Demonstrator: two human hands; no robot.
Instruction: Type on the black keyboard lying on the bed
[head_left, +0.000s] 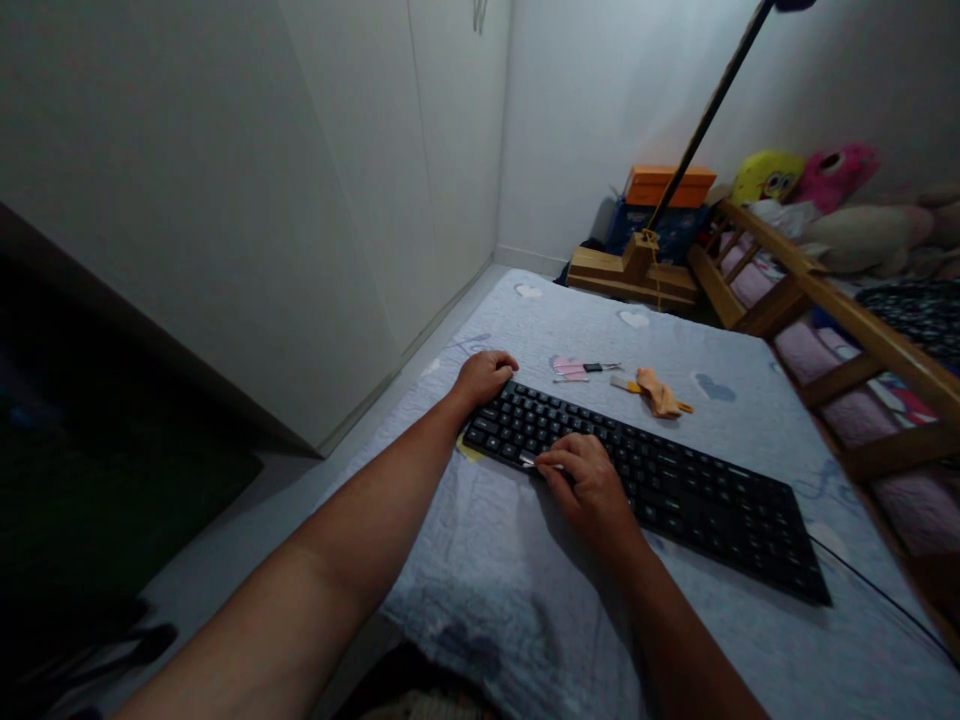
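A black keyboard (697, 505) lies slantwise on a cloth-covered table, its cable leaving at the right end. My left hand (484, 377) curls over the keyboard's far left corner and holds it. Over the bottom row of keys, near the left end, my right hand (589, 480) pinches thumb and forefinger together. A small pale piece (528, 459) shows at those fingertips, too small to name. Beyond the keyboard lie a thin metal-wire tool with a black grip (592, 367) and a crumpled orange cloth (658, 393) over a small flat brush-like tool (624, 384).
The pale blue tablecloth (510, 560) has heart prints. A bit of yellow (470, 450) peeks from under the keyboard's left end. White cabinet doors (360, 180) rise on the left. A wooden stand with a slanted pole (709, 115) and a wooden bed rail (862, 320) border the far and right sides.
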